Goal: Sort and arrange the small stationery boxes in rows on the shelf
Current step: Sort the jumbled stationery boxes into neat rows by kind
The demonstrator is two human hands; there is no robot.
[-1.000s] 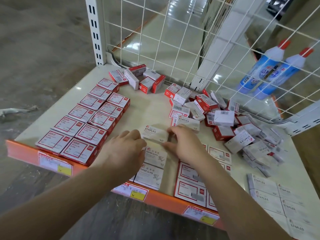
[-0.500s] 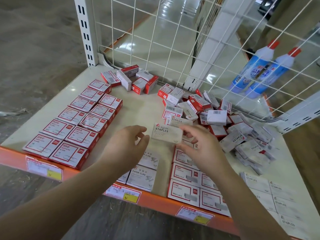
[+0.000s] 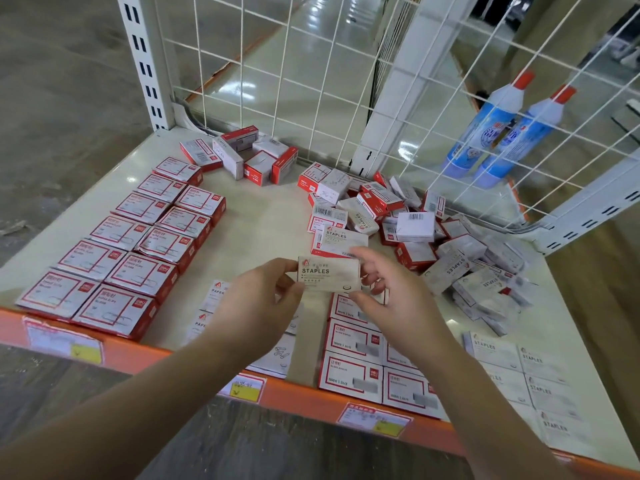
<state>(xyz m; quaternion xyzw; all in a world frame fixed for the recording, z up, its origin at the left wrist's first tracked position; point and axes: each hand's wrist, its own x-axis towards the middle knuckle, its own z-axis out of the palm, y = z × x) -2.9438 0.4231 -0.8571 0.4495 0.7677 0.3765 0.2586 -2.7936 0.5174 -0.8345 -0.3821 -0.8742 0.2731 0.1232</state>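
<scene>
i held the white staples box (image 3: 329,274) up over the shelf (image 3: 266,223), my left hand (image 3: 258,299) pinching its left end and my right hand (image 3: 391,292) its right end, fingers curled round it. red-framed boxes (image 3: 138,244) lay in rows at left, a loose pile (image 3: 433,244) at right.

staples box (image 3: 329,274) lifted off paper-clip row | now held by both: left hand (image 3: 263,299) + right hand (image 3: 388,292)

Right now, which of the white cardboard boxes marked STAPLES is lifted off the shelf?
The white cardboard STAPLES box pinched between the left hand and the right hand. The other white STAPLES boxes lie on the shelf.
</scene>
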